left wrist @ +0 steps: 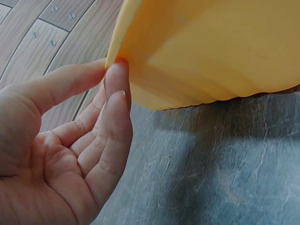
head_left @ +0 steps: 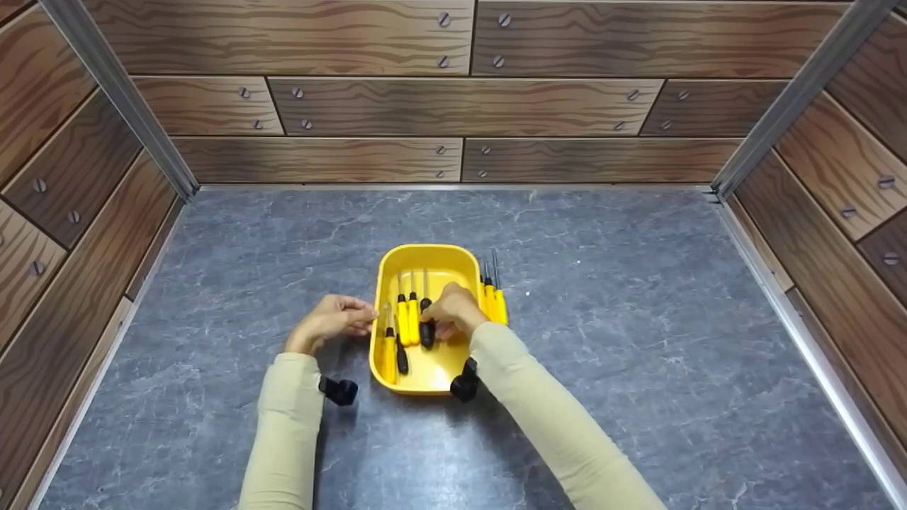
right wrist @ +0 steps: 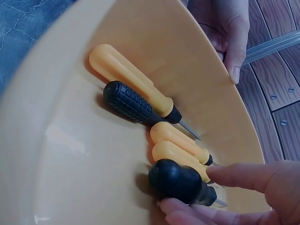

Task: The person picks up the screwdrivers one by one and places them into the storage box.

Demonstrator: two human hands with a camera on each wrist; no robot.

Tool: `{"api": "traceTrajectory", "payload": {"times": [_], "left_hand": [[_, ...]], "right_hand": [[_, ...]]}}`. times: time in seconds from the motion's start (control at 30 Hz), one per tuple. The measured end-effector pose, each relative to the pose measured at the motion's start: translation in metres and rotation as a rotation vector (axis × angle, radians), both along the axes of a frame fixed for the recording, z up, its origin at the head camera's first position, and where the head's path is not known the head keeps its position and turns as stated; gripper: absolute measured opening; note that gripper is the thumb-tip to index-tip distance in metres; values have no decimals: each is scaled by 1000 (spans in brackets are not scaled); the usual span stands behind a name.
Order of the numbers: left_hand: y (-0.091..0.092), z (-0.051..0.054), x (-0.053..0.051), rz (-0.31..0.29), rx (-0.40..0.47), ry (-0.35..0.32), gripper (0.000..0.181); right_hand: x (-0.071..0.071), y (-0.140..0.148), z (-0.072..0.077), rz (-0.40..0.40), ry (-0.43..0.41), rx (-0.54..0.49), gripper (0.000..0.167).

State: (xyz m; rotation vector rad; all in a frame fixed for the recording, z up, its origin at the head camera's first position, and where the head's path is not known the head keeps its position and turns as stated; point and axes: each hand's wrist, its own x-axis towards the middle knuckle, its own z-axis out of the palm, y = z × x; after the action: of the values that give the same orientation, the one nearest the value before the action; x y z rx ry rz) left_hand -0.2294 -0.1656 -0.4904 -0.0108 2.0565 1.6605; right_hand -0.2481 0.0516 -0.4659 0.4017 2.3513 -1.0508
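Note:
A yellow tray [head_left: 425, 388] holds several screwdrivers lying side by side. My left hand [head_left: 331, 320] pinches the tray's left rim between thumb and fingers; the left wrist view shows the same hand [left wrist: 79, 140] at the tray wall [left wrist: 201, 51]. Inside the tray, my right hand [head_left: 455, 308] has thumb and fingers around a thick black-handled screwdriver [head_left: 426, 333]. In the right wrist view that black handle [right wrist: 176, 182] lies between the thumb and fingers of the right hand [right wrist: 253, 192]. Left of it are two yellow-handled screwdrivers [head_left: 409, 322], a slim black one [head_left: 402, 360] and another yellow one [head_left: 390, 358].
More yellow-handled screwdrivers [head_left: 494, 301] lie just outside the tray's right side, their shafts pointing away. The grey marbled surface [head_left: 623, 319] is bounded by wood-patterned walls [head_left: 460, 106] at the back and both sides, with metal corner posts.

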Motion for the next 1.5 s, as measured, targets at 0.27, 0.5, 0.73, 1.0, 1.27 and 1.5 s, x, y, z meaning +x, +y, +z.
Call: {"api": "traceTrajectory", "payload": {"times": [0.27,0.5,0.73,1.0,1.27,1.5], "left_hand": [[1,1,0,7,-16,-2,33],[1,1,0,-3,-4,-6,34],[1,0,0,-8,-5,-2,36],[0,1,0,-6,-9,-2,35],[0,1,-1,-10,-19,2,35],[1,0,-1,-8,-15,-3,35]], "right_hand": [[0,2,5,5,32,22,27],[0,2,9,0,35,14,29],[0,6,13,-4,24,-6,34],[0,10,19,27,53,-6,25],[-3,13,25,35,51,-40,27],[0,21,32,67,77,-144,29]]}}
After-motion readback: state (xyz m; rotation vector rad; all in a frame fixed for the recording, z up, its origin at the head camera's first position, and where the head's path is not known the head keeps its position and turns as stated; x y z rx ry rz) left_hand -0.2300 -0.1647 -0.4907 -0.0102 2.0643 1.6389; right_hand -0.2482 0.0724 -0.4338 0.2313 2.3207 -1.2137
